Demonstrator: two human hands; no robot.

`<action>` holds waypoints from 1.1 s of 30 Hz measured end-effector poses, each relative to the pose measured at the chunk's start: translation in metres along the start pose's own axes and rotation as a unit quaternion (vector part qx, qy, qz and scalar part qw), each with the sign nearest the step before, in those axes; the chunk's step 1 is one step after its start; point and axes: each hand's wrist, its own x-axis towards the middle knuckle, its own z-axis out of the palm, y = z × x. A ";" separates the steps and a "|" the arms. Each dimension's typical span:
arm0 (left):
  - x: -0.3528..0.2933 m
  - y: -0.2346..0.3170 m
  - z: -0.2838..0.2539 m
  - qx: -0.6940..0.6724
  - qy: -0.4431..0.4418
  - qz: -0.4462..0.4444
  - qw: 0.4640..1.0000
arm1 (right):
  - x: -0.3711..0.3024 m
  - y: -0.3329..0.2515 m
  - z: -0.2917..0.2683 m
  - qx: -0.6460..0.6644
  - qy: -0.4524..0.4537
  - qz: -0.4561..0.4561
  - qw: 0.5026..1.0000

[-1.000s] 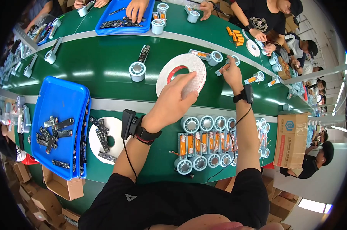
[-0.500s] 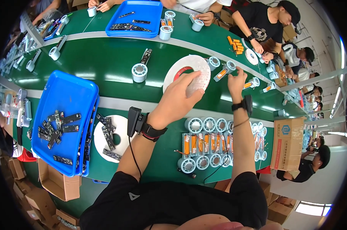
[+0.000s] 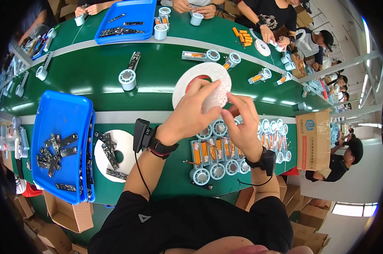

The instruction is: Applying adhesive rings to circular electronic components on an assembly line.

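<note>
My left hand (image 3: 195, 108) is closed around a white roll of tape or stickers (image 3: 184, 84) with a red core, holding it tilted above the bench. Its outer band carries faint reddish marks. Beside the roll's right edge is my right hand (image 3: 244, 125), its thumb and bent fingers apart and the fingertips close to the band. I see nothing held in it, and whether it touches the roll is unclear. Beneath and behind my right hand lie rows of light-blue round-ended units (image 3: 217, 170) with orange cells, partly hidden by it.
At left, a stacked blue tray (image 3: 41, 139) holds black circuit boards (image 3: 58, 148). A white disc (image 3: 104, 158) with more boards lies beside it. Single units (image 3: 127, 78) stand on the green conveyor strip (image 3: 90, 67). A cardboard box (image 3: 313, 139) is at right; co-workers sit across.
My right hand has come back from the single units on the strip to the roll's edge. The left hand still grips the roll. The whole view has shifted a little.
</note>
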 end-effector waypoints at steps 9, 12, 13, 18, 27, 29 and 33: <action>-0.003 0.012 0.001 0.057 -0.045 -0.019 0.997 | -0.011 0.008 -0.004 0.152 0.002 0.104 0.983; -0.004 0.013 0.004 0.039 -0.092 -0.052 0.994 | -0.011 0.011 -0.006 0.228 0.009 0.157 0.961; -0.004 0.012 0.006 0.038 -0.095 -0.051 0.993 | -0.012 0.012 -0.005 0.250 0.007 0.180 0.951; -0.002 0.001 0.014 -0.093 -0.110 -0.111 0.983 | -0.008 0.003 -0.014 0.314 0.036 0.219 0.923; 0.002 -0.018 0.017 -0.102 0.001 -0.152 0.983 | 0.035 0.098 -0.063 0.382 0.142 0.179 0.896; 0.004 -0.017 0.014 -0.104 0.027 -0.139 0.984 | 0.050 0.169 -0.056 0.255 0.120 0.271 0.920; 0.005 -0.011 0.020 -0.129 0.011 -0.129 0.983 | 0.046 0.278 -0.050 0.145 0.062 0.342 0.926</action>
